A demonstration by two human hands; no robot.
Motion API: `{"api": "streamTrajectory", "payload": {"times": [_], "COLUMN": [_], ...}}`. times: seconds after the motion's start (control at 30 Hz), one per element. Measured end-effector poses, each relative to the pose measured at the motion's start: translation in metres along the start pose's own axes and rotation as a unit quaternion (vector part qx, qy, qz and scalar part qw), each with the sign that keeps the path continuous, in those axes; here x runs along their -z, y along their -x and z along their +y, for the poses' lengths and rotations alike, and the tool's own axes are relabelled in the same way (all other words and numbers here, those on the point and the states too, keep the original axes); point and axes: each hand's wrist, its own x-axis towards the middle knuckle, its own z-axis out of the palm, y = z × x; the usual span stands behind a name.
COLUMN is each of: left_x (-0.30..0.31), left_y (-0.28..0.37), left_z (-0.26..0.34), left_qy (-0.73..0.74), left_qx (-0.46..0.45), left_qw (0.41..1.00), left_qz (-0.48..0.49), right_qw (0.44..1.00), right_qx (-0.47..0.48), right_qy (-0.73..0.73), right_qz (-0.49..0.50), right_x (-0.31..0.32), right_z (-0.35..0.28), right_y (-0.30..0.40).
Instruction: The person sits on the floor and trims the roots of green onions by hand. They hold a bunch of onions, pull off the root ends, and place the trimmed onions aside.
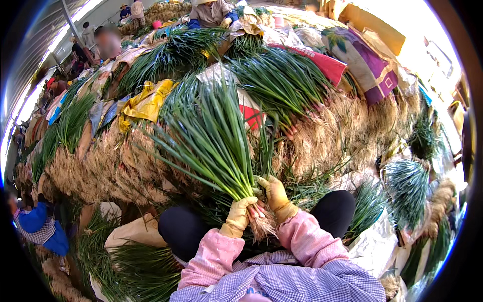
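Note:
A bunch of long green leafy stalks with reddish-white bases and pale roots, resembling garlic chives or scallions (222,151), fans out upward in front of me. My left hand (240,213), in a yellowish glove, is closed round its lower stems just above the roots. Close by on the right, my right hand (273,192), gloved alike, has its fingers curled against the stems and a few leaves; whether it grips them cannot be told. The roots (262,226) hang between both wrists, above my lap.
A long heap of rooted greens (279,83) rises ahead, with a yellow plastic sack (149,100) and a purple-white sack (362,64) on it. Loose greens (147,268) lie at lower left. Wrapped bundles (405,192) stand right. A co-worker (209,15) sits beyond the heap; another (41,226) is at left.

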Motion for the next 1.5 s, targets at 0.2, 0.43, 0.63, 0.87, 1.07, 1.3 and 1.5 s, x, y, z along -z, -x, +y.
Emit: {"api": "streamTrajectory", "payload": {"times": [0.2,0.43,0.63,0.87,1.07,1.3,1.5], "left_x": [-0.012,-0.044,0.001,0.018,-0.004,-0.013,-0.010], "left_y": [0.019,0.057,0.007,-0.004,0.002,0.013,0.016], "left_z": [0.010,0.069,0.043,0.041,0.035,0.036,0.020], "left_qy": [0.134,0.235,0.203,0.133,0.120,0.093,-0.072], "left_qx": [-0.058,-0.071,-0.061,-0.046,-0.071,-0.034,0.012], "left_qw": [0.983,0.955,0.935,0.963,0.972,0.980,0.996], "left_qz": [-0.112,-0.169,-0.286,-0.232,-0.191,-0.174,-0.050], "right_qw": [0.996,0.642,0.241,0.967,0.871,0.934,0.975], "right_qx": [-0.023,0.189,0.280,0.004,-0.119,0.052,-0.085], "right_qy": [-0.081,0.740,0.895,0.197,0.405,0.354,0.195], "right_qz": [0.010,0.066,0.251,-0.164,-0.251,-0.015,-0.070], "right_x": [0.036,0.032,0.023,0.010,0.020,0.047,0.004], "right_z": [0.003,-0.110,-0.207,-0.123,-0.058,-0.061,-0.027], "right_y": [-0.009,-0.032,-0.076,-0.001,0.032,0.006,-0.008]}}
